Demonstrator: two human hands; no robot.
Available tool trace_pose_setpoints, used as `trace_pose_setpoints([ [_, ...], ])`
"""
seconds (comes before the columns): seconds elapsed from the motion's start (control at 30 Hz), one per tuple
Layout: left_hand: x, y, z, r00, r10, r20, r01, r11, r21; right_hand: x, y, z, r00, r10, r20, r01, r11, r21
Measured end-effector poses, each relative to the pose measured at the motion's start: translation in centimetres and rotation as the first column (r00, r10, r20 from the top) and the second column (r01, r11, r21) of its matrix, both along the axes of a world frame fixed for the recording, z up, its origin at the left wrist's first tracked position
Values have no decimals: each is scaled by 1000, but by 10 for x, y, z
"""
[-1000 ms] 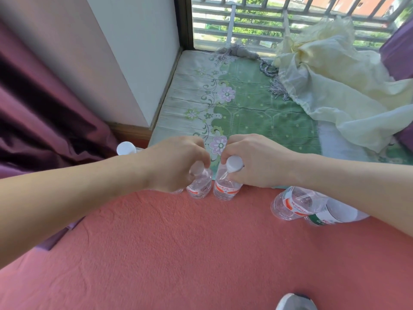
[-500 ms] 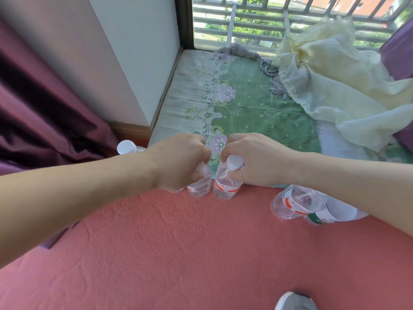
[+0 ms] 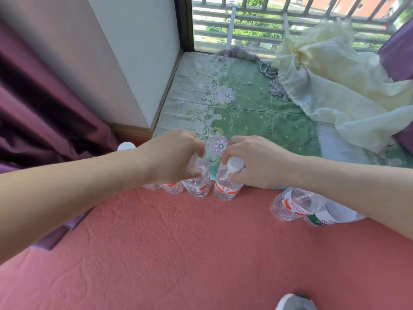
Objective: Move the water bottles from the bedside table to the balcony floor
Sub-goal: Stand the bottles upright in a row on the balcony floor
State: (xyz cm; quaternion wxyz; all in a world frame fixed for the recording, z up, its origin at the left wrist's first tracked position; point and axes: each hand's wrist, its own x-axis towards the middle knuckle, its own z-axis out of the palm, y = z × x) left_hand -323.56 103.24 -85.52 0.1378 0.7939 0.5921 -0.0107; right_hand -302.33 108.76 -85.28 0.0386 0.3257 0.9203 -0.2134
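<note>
Two small clear water bottles with orange labels stand side by side at the far edge of a pink cloth surface [image 3: 190, 253]. My left hand [image 3: 172, 157] grips the neck of the left bottle [image 3: 197, 186], hiding its cap. My right hand [image 3: 257, 162] grips the neck of the right bottle [image 3: 225, 189] just below its white cap. More bottles stand partly hidden under my left wrist, one showing a white cap [image 3: 126, 146]. Two bottles [image 3: 295, 205] lie on their sides beneath my right forearm.
Beyond the pink surface lies a green floral mat [image 3: 257, 117] leading to a window with railings [image 3: 245, 25]. A pale yellow cloth [image 3: 335, 86] is heaped on the mat's right. A purple curtain [image 3: 44, 108] hangs on the left by a white wall.
Both hands have stayed on the two bottle necks. The bottles have shifted very slightly away from me, toward the mat.
</note>
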Motion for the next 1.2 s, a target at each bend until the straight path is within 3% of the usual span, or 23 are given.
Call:
trace_pose_setpoints([
  [0.17,4,-1,-2,999,44,-7,-44,999,8,0,-2,1,1000,-19,9,19,1000,9],
  [0.5,6,-3,10,998,-54,14,55,994,-91,0,-4,3,998,-45,35,44,999,32],
  [1.2,-3,-1,6,995,-68,71,76,991,-111,-16,-8,3,999,50,-20,-50,998,37],
])
